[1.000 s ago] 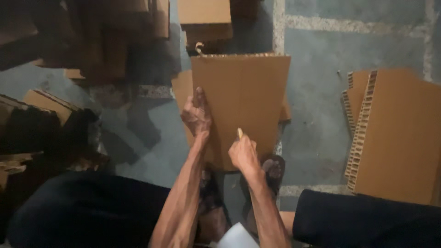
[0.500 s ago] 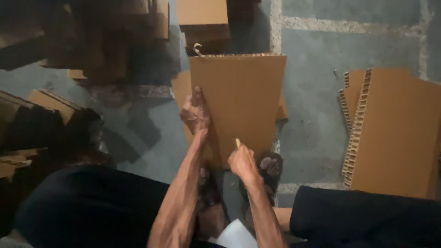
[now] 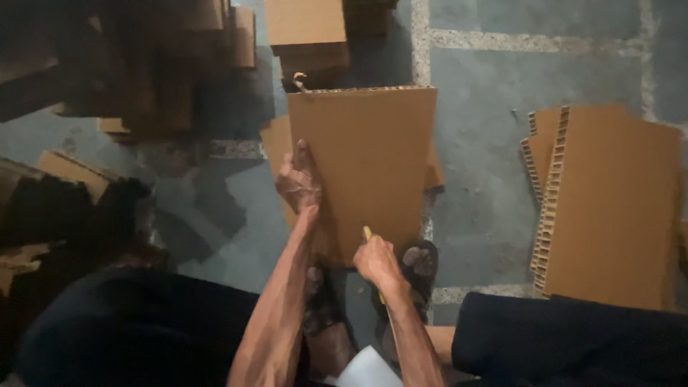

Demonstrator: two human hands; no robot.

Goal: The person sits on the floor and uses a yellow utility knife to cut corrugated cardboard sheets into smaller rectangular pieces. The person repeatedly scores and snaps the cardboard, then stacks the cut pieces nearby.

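Left hand: I keep my left hand [image 3: 299,183] pressed flat on the cardboard sheet [image 3: 373,165].
Right hand: my right hand [image 3: 374,259], clamped on a yellow tool [image 3: 368,233], has slid nearer me.
Sheet: unmoved, beneath both hands.
Stack: honeycomb boards [image 3: 609,204] right.

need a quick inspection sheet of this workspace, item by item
surface: grey concrete floor with pale speckled joint strips
job's things: brown corrugated cardboard panel tilted up from the floor; thin yellow tool, kind unclear
clutter: stack of honeycomb-edged cardboard boards at right; small cardboard blocks at top; dark cardboard heap at left
hands: left hand flat on the panel's left edge; right hand gripping the yellow tool at the panel's lower edge
cables: nothing seen
surroundings: sandalled foot below the panel; dim light
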